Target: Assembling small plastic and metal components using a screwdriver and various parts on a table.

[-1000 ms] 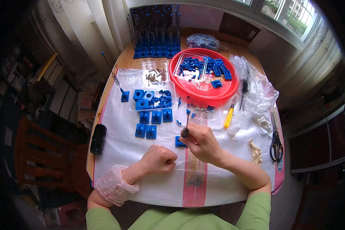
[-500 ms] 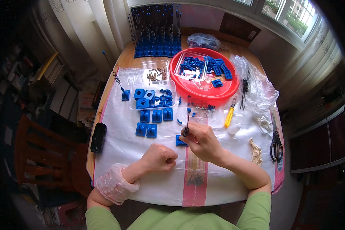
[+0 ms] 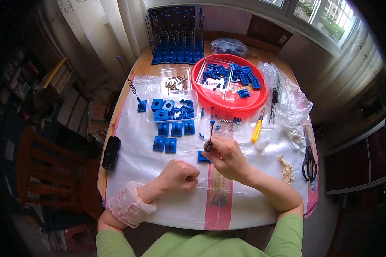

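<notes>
My right hand [image 3: 230, 158] pinches a black coil-spring rod [image 3: 209, 146] with a small blue tip, held upright. Just behind those fingers a blue square base [image 3: 203, 156] lies on the white covering, partly hidden by the hand; whether the rod is joined to it cannot be told. My left hand [image 3: 178, 176] rests closed in a fist to the left, and anything inside it is hidden. Beyond it, several blue square bases with raised clips [image 3: 170, 145] lie in rows. A finished-looking spring rod on a blue base [image 3: 133, 88] leans at the far left.
Past the bases stand a clear tray of blue parts [image 3: 193, 118], a tray of brass-coloured pins [image 3: 176, 83] and a red basin [image 3: 227, 104]. A yellow screwdriver [image 3: 257, 130], black rods [image 3: 274, 103] and scissors [image 3: 309, 165] lie right. Assembled spring rods [image 3: 178, 55] crowd the back; a black case [image 3: 111, 153] sits left.
The whole view has shifted very slightly. Both hands keep their places and their grips.
</notes>
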{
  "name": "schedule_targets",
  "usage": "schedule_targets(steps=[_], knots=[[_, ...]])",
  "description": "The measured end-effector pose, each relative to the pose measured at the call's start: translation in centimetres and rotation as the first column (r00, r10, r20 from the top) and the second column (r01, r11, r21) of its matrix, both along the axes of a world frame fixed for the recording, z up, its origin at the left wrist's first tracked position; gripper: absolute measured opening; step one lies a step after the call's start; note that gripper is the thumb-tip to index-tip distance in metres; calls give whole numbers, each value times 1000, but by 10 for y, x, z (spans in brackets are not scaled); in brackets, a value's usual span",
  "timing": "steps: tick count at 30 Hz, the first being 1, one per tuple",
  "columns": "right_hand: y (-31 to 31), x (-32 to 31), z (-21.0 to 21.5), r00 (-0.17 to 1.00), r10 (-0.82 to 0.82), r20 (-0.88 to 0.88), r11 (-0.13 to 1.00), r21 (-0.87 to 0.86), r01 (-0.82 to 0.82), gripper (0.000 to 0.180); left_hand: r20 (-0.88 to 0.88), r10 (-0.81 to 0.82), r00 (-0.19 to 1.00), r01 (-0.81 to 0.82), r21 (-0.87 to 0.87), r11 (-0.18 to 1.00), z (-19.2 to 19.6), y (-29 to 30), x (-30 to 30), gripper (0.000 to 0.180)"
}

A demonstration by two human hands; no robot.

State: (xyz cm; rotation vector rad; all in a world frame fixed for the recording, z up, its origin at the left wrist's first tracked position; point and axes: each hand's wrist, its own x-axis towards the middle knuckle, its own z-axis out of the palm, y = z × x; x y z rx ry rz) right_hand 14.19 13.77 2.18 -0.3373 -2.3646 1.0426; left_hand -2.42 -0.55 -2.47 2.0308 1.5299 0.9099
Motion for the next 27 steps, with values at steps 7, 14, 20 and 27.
schedule_targets(steps=[7,14,20,27], knots=[[-1,0,2,1000,-9,8,1000,-18,9,18,667,302,681,-377,-34,926,19,2,10,16],[-1,0,4,1000,-15,7,999,-28,15,18,568,413,711,-272,-320,908,50,-2,6,30],[-1,1,1,1000,-11,14,1000,-25,11,14,477,404,780,-207,-413,887,74,9,3,59],[-2,0,5,1000,-6,12,999,-46,7,13,233,284,930,-202,-321,925,87,30,0,62]])
